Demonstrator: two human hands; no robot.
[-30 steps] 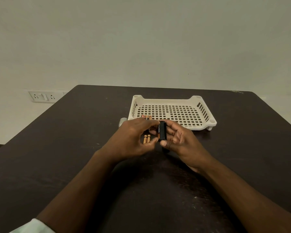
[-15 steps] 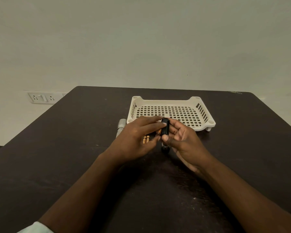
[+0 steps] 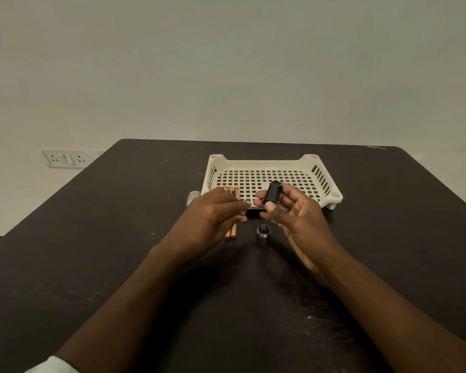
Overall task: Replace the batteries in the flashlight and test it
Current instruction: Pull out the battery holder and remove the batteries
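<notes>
My right hand (image 3: 296, 216) grips a small black battery holder (image 3: 272, 193), held upright over the near edge of the white tray (image 3: 267, 162). My left hand (image 3: 213, 214) is just left of it, fingertips pinched on a battery (image 3: 246, 204) that shows only its tip. Two copper-coloured batteries (image 3: 232, 232) lie on the table under the left hand. Further batteries (image 3: 233, 190) lie beyond its knuckles. The silver flashlight cap (image 3: 263, 231) stands on the table between my hands. One end of the silver flashlight body (image 3: 193, 196) shows behind my left hand.
The dark table (image 3: 119, 238) runs to a pale wall at the back. The perforated tray holds nothing visible. A wall socket (image 3: 62, 158) sits low on the wall at the left.
My hands have parted: the left drew away to the left of the holder, and the right lifted the holder slightly. The silver cap, hidden earlier under my hands, is now in sight.
</notes>
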